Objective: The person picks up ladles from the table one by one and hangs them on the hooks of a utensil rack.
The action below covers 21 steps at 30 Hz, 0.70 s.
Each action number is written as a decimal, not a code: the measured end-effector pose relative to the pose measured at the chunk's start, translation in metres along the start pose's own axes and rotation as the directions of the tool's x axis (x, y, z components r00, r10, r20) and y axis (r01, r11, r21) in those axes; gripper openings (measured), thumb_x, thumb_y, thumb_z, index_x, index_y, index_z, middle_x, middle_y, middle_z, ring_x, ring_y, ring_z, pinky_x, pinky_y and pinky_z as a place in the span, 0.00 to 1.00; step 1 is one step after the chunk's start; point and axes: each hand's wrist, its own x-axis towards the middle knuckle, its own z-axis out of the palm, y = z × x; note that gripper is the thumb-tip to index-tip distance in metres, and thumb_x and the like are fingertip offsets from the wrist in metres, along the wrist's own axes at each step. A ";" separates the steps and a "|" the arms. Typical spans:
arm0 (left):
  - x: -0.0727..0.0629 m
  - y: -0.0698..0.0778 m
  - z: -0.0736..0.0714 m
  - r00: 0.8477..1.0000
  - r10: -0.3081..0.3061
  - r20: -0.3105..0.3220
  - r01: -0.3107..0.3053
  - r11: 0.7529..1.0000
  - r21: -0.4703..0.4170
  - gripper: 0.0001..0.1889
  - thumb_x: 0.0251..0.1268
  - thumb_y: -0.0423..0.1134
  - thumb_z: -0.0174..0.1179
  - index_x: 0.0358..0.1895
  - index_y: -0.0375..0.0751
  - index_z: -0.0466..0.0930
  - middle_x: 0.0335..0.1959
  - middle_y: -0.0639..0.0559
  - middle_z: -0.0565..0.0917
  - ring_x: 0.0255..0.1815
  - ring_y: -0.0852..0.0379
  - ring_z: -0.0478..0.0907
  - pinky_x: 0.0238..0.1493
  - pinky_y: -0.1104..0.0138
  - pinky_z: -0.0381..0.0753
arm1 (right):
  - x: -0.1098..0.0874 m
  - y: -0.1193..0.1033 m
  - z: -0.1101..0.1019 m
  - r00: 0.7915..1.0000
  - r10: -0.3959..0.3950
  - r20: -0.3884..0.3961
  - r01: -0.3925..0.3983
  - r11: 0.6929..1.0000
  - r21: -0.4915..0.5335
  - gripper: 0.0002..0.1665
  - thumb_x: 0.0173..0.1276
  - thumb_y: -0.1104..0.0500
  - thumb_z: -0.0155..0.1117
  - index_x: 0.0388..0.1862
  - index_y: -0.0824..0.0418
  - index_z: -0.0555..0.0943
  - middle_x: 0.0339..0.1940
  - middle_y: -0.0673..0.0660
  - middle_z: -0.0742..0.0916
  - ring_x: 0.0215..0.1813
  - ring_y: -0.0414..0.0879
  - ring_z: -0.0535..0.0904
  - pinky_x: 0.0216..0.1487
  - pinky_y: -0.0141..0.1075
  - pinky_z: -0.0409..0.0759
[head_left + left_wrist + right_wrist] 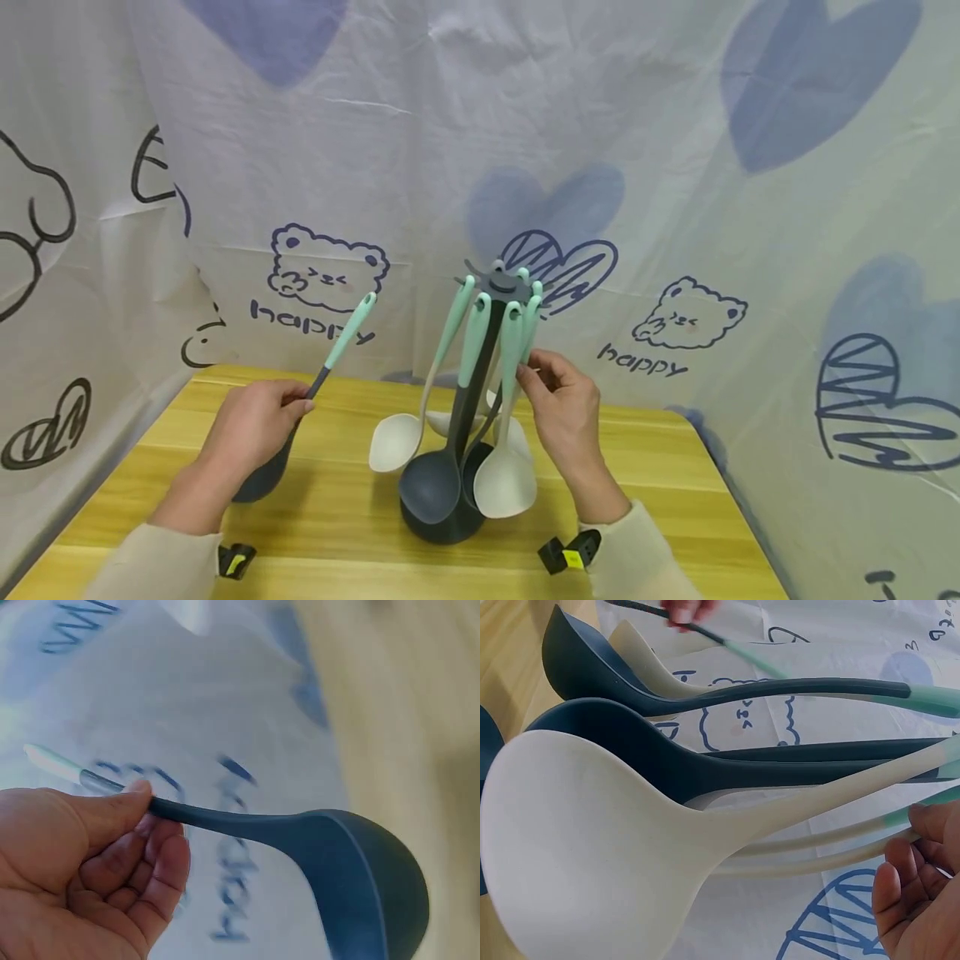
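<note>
My left hand (255, 417) pinches the dark shaft of a ladle (367, 877) between thumb and fingers. Its mint handle (351, 329) slants up to the right, while the dark bowl hangs low over the table. At the right side of a dark utensil stand (502, 287), my right hand (566, 400) pinches a cream utensil (817, 868) near its mint handle; other utensils hide its head. Around the stand hang a dark ladle (430, 487), a broad cream ladle (506, 483), a cream spoon-like utensil (395, 443) and others partly covered.
The stand's round dark base (442, 531) rests on the wood-grain table (337, 533). Behind and at both sides hangs a pale cloth (420, 192) with hearts and bear drawings. Each wrist wears a small black device, such as the right one (570, 552).
</note>
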 end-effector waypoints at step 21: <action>0.011 0.100 0.001 0.987 0.140 -0.083 -0.152 0.975 -0.163 0.15 0.81 0.39 0.60 0.62 0.39 0.86 0.50 0.41 0.91 0.50 0.43 0.88 0.49 0.49 0.87 | -0.001 -0.001 0.000 1.000 0.009 -0.008 -0.009 1.000 0.005 0.08 0.73 0.63 0.71 0.48 0.59 0.91 0.36 0.58 0.92 0.31 0.43 0.80 0.33 0.28 0.78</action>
